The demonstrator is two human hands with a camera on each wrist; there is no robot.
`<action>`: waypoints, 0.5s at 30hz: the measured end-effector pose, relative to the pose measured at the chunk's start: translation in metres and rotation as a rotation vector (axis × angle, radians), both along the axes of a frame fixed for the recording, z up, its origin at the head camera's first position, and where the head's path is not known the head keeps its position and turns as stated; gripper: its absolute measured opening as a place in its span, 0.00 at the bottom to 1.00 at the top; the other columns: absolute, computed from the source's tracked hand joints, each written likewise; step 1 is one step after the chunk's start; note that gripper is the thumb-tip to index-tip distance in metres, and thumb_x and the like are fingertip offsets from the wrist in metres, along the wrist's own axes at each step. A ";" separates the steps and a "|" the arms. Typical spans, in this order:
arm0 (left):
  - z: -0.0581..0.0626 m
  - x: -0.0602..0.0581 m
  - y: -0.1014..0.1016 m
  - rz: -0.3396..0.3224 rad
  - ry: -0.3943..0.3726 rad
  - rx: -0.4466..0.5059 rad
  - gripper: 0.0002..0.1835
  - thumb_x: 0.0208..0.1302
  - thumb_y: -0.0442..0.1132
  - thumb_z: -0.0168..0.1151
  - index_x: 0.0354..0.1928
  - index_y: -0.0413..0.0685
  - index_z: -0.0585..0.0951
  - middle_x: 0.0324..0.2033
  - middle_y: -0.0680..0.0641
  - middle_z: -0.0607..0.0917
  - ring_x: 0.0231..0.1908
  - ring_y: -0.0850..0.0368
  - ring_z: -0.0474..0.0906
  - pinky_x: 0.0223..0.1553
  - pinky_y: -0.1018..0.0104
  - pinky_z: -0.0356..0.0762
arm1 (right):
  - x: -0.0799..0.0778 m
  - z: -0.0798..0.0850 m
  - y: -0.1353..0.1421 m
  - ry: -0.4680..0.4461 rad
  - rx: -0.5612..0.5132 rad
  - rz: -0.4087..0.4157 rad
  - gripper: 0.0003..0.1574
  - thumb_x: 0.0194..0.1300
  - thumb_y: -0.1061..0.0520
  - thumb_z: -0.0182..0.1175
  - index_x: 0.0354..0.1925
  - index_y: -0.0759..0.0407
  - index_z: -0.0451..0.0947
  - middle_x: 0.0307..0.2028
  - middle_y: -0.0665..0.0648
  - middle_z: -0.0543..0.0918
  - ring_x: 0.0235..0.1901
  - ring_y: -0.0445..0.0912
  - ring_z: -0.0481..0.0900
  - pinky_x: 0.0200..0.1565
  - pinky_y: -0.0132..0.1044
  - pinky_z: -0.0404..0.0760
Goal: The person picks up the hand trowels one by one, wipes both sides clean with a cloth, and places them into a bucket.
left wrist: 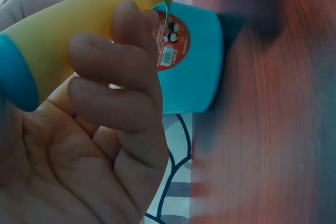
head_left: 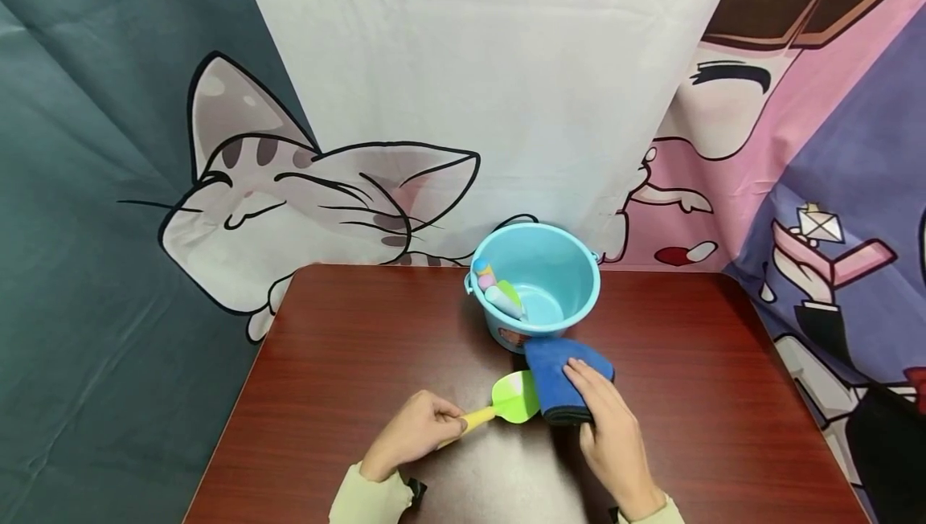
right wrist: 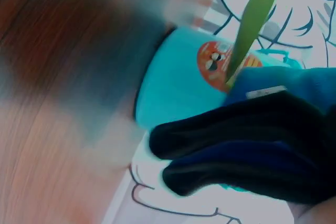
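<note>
My left hand point(head_left: 415, 434) pinches the yellow handle of a toy shovel point(head_left: 515, 397), whose green blade points right. In the left wrist view, the handle point(left wrist: 89, 14) has a blue end and curled fingers around it. My right hand point(head_left: 613, 431) holds a folded blue cloth point(head_left: 547, 379) with black edging, fingers laid across its top. The cloth overlaps the blade's right edge in the head view. Its folded layers point(right wrist: 247, 121) fill much of the right wrist view, hiding most of that hand. Both hands are over the table, in front of a light-blue bucket point(head_left: 575, 275).
Several small colourful toys point(head_left: 504, 299) lie inside the bucket against its left side. An orange label point(left wrist: 176, 43) is on the bucket's wall. The bucket stands near the far edge of the brown wooden table point(head_left: 347, 347), before a cartoon-printed cloth backdrop point(head_left: 463, 66).
</note>
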State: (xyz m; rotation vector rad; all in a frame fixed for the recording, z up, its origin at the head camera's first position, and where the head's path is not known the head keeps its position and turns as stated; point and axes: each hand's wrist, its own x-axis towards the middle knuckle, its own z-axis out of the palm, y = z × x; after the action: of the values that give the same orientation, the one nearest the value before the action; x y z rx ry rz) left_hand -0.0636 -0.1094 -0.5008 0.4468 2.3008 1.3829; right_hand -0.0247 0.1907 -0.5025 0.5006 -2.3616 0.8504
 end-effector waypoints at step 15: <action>-0.005 0.000 0.010 0.007 -0.050 0.025 0.07 0.59 0.36 0.64 0.33 0.43 0.89 0.19 0.56 0.82 0.19 0.65 0.74 0.24 0.72 0.71 | 0.007 -0.008 -0.025 -0.125 0.227 0.363 0.50 0.42 0.79 0.50 0.66 0.56 0.75 0.66 0.57 0.75 0.66 0.55 0.72 0.70 0.42 0.60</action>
State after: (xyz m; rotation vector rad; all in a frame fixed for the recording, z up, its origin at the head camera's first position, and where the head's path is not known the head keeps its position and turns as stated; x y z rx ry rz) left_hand -0.0637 -0.0991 -0.5056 0.4082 2.2493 1.4119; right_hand -0.0176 0.1659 -0.5104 1.0197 -2.5388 0.7888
